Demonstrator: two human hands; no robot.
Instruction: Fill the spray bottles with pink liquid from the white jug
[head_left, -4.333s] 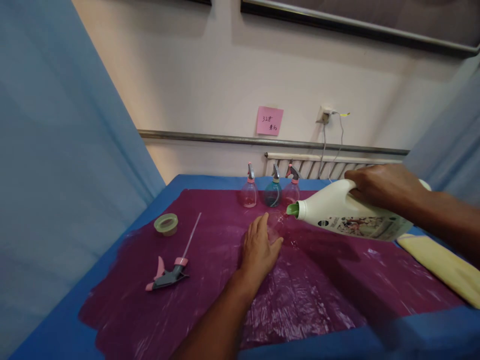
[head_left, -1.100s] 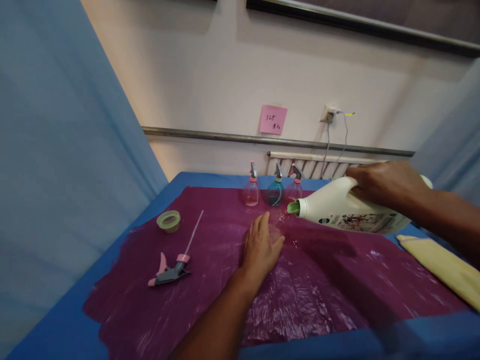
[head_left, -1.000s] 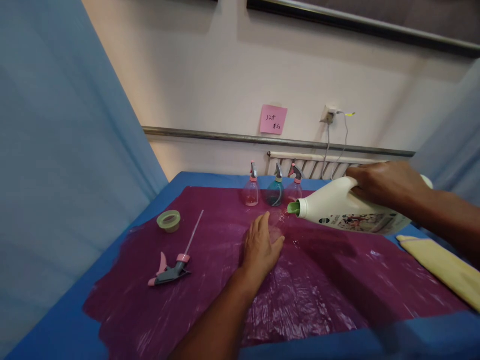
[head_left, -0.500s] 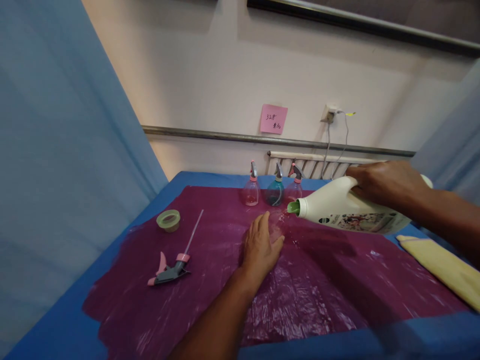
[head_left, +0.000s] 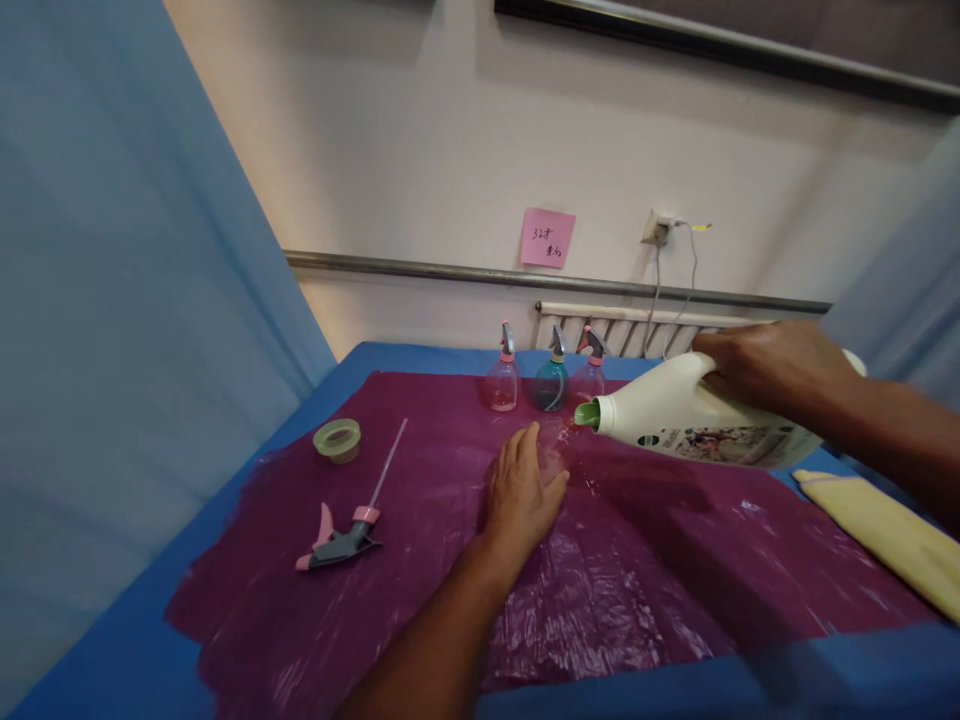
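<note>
My left hand (head_left: 521,480) is curled around a clear spray bottle body (head_left: 553,452), largely hidden by my fingers and hard to see against the maroon sheet. My right hand (head_left: 780,370) grips the handle of a cream detergent jug (head_left: 660,415), tipped onto its side. Its green-lined spout lies right by the clear bottle's mouth; whether liquid is flowing I cannot tell. Left of my left hand lies a grey and pink trigger sprayer head (head_left: 346,543) with a thin dip tube. Behind it sits a pale green round cap (head_left: 337,441).
Three spray bottles stand at the back: one clear (head_left: 504,384), one teal (head_left: 551,386), one pinkish (head_left: 589,380). A yellow cloth (head_left: 885,530) lies at the right. The maroon plastic sheet (head_left: 420,610) covers a blue tabletop; a wall rail and socket (head_left: 660,228) are behind.
</note>
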